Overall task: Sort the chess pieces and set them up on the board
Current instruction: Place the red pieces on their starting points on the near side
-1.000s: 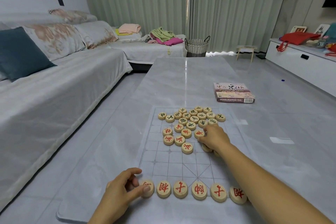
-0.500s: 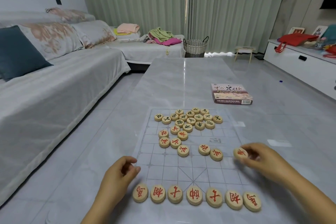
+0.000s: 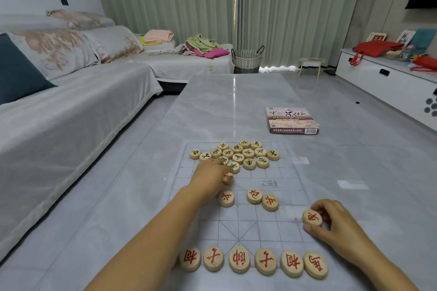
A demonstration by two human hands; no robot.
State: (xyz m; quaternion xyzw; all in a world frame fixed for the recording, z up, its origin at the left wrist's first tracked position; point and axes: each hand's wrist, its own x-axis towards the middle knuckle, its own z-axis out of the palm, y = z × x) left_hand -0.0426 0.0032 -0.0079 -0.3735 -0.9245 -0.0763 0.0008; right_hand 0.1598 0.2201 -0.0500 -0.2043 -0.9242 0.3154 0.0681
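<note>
The right hand (image 3: 338, 224) has its grip pinched on a red chariot (image 3: 312, 218), thumb under and fingers over, held just above the board (image 3: 286, 172) towards the worktop's (image 3: 224, 106) near right corner. The near row (image 3: 238, 260) of six red pieces runs along the near edge. To my eye the chariot belongs at its right end, just beside the last disc. It is best lowered flat and straight down onto the corner crossing, so it does not knock its neighbour out of line.

The left hand (image 3: 210, 178) reaches over to a red piece (image 3: 228, 177) at the rim of the dark-lettered pile (image 3: 238, 155). It is blurred, so I cannot tell whether its grip has closed. It should lift rather than drag, because the pile sits tight together.

Three loose red pieces (image 3: 254, 196) lie mid-board, between the two hands. The bare worktop to the right gives the right arm room, and the box (image 3: 292, 121) sits well apart towards the far edge.
</note>
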